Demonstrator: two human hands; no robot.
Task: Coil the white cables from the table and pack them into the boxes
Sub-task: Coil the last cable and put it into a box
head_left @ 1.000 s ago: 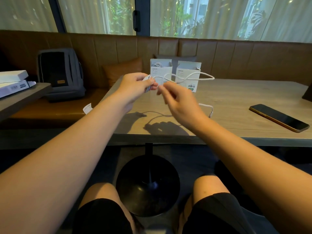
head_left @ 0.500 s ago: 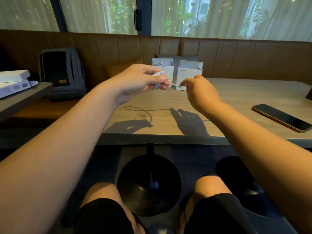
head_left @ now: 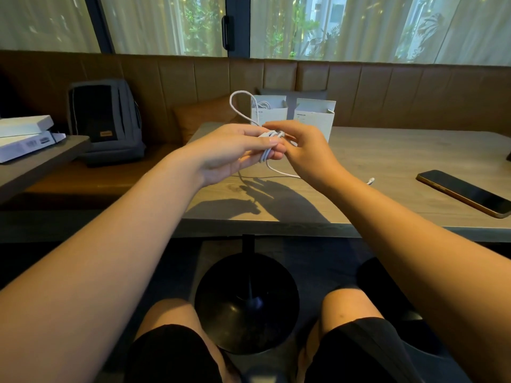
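- Left hand above the table, fingers and thumb curled round a bundle of white cable.
- Right hand touching the bundle, fingertips pinching a strand at its top.
- One loop arcing up left of the boxes; tail trailing under the right hand, plug end lying on the table.
- Left box open, cable inside; right box open, contents unseen.
- Phone flat at right; backpack on bench.
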